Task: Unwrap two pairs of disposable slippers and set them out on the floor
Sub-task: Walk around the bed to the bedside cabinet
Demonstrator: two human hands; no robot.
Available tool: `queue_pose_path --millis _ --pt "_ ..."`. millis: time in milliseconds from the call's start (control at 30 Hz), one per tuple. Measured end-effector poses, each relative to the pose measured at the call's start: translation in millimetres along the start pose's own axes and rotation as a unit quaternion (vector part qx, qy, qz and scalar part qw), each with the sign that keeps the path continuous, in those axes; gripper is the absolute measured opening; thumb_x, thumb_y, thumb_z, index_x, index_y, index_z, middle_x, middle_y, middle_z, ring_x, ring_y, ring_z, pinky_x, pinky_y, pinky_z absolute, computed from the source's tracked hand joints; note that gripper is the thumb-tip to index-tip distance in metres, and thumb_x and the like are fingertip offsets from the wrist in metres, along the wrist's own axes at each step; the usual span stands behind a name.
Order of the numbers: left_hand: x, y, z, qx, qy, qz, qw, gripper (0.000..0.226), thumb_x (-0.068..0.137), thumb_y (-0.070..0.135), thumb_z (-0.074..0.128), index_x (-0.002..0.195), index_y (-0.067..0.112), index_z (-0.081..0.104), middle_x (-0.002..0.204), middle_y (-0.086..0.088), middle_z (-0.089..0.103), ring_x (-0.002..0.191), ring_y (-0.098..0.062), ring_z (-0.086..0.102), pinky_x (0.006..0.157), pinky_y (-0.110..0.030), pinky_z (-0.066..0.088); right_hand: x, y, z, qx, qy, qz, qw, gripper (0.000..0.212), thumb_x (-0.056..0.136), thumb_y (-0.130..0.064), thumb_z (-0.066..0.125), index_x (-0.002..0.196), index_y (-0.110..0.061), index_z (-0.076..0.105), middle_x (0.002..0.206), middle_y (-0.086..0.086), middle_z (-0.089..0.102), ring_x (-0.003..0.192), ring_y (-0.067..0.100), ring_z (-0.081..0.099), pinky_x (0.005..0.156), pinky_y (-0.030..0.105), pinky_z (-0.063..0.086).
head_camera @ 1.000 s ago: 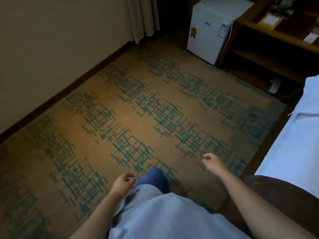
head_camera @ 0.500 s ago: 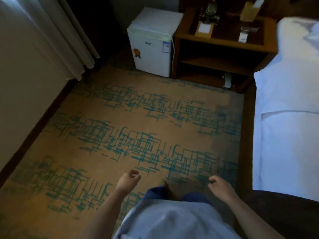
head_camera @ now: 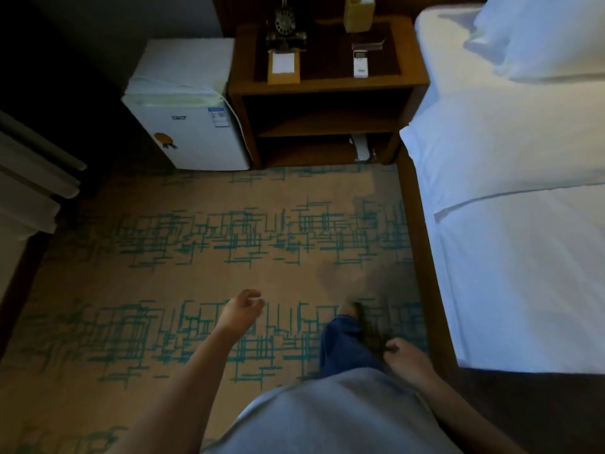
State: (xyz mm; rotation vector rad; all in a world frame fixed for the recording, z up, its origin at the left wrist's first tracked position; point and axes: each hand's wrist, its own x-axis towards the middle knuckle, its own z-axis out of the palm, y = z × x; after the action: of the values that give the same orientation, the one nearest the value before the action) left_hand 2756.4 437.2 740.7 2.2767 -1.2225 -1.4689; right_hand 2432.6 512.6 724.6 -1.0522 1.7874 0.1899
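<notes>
No slippers can be made out for certain. A small white object (head_camera: 360, 149) stands on the bottom shelf of the wooden nightstand (head_camera: 327, 85); what it is I cannot tell. My left hand (head_camera: 242, 311) hangs over the patterned carpet (head_camera: 163, 283) with its fingers loosely curled and apart, holding nothing. Close to my hip by the bed frame, my right hand (head_camera: 407, 360) is curled closed and empty. One leg in blue trousers (head_camera: 343, 342) steps forward between the hands.
A white mini fridge (head_camera: 186, 126) stands left of the nightstand. On the nightstand's top are a dial phone (head_camera: 284, 24), a notepad (head_camera: 283, 65) and a small card (head_camera: 360, 65). A bed with white sheets (head_camera: 523, 224) fills the right side. Curtains (head_camera: 29, 185) hang at the left.
The view has swung right and moved closer to the nightstand and bed. My left hand has risen forward and my right hand has dropped back beside my hip.
</notes>
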Motion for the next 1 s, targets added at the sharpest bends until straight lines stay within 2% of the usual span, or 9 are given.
queue_pose_path --millis 100,233,367,500,600,700,767,867,1000 --pt "19 29 7 0.027 -0.017 -0.013 0.999 0.026 0.088 0.016 0.055 0.113 0.009 0.060 0.087 -0.012 0.067 0.080 -0.024 0.064 0.066 -0.027 0.042 35 -20 -49 -0.010 0.015 0.000 1.000 0.024 0.093 -0.024 0.046 0.112 -0.015 0.056 0.114 0.008 0.062 0.099 0.023 0.057 0.080 0.031 0.044" --pt "51 64 12 0.050 -0.014 -0.027 0.998 0.027 0.087 0.014 0.056 0.113 0.007 0.061 0.096 -0.019 0.070 0.085 -0.029 0.066 0.082 -0.035 0.050 88 -51 -119 -0.032 0.018 -0.013 0.999 0.028 0.093 -0.029 0.045 0.116 -0.016 0.054 0.112 0.005 0.061 0.091 0.019 0.056 0.073 0.028 0.041" --pt "77 94 13 0.034 0.002 -0.040 0.999 0.028 0.087 0.008 0.053 0.114 0.004 0.061 0.098 -0.022 0.069 0.084 -0.026 0.062 0.078 -0.034 0.047 126 -93 -174 -0.019 0.015 -0.030 0.999 0.035 0.093 -0.030 0.046 0.126 -0.017 0.050 0.127 0.006 0.055 0.109 0.022 0.053 0.083 0.029 0.039" --pt "109 113 9 0.037 -0.018 -0.062 0.997 0.026 0.088 0.005 0.054 0.113 0.003 0.060 0.107 -0.025 0.067 0.100 -0.037 0.063 0.086 -0.040 0.048 167 -140 -209 0.003 0.008 -0.037 0.999 0.033 0.094 -0.029 0.046 0.125 -0.016 0.051 0.127 0.008 0.055 0.101 0.019 0.051 0.084 0.030 0.039" --pt "143 136 -1 0.069 -0.042 -0.064 0.995 0.020 0.087 0.001 0.050 0.081 0.017 0.059 0.078 -0.008 0.062 0.075 -0.023 0.062 0.072 -0.037 0.047 196 -174 -227 0.025 -0.001 -0.026 0.999 0.038 0.094 -0.029 0.047 0.130 -0.016 0.048 0.130 0.010 0.054 0.112 0.026 0.053 0.087 0.033 0.042" --pt "192 170 -15 0.087 -0.062 -0.060 0.993 0.042 0.084 0.000 0.047 0.057 0.029 0.036 0.060 0.007 0.036 0.055 -0.007 0.035 0.057 -0.028 0.031 217 -204 -245 0.066 0.008 -0.014 0.998 0.040 0.094 -0.029 0.047 0.132 -0.015 0.047 0.123 0.009 0.057 0.103 0.024 0.057 0.080 0.031 0.043" --pt "226 194 -31 0.110 -0.092 -0.053 0.988 0.031 0.085 0.000 0.048 0.064 0.023 0.047 0.063 0.003 0.043 0.059 -0.013 0.040 0.060 -0.029 0.032 226 -217 -254 0.093 0.008 0.000 0.996 0.039 0.094 -0.028 0.047 0.131 -0.016 0.047 0.112 0.007 0.060 0.093 0.021 0.059 0.073 0.029 0.043" --pt "281 231 -58 0.116 -0.116 -0.034 0.986 0.021 0.088 0.004 0.053 0.108 0.004 0.060 0.099 -0.016 0.063 0.086 -0.027 0.059 0.076 -0.033 0.044 240 -233 -263 0.121 0.008 0.030 0.992 0.038 0.094 -0.026 0.049 0.130 -0.014 0.048 0.103 0.007 0.058 0.086 0.020 0.058 0.071 0.028 0.042" --pt "355 293 -77 0.135 -0.118 0.010 0.984 0.019 0.088 0.004 0.053 0.105 0.001 0.060 0.118 -0.025 0.062 0.102 -0.032 0.060 0.085 -0.034 0.046 270 -245 -265 0.155 0.020 0.065 0.985 0.037 0.092 -0.024 0.051 0.128 -0.014 0.050 0.090 -0.001 0.058 0.072 0.009 0.055 0.058 0.023 0.040"
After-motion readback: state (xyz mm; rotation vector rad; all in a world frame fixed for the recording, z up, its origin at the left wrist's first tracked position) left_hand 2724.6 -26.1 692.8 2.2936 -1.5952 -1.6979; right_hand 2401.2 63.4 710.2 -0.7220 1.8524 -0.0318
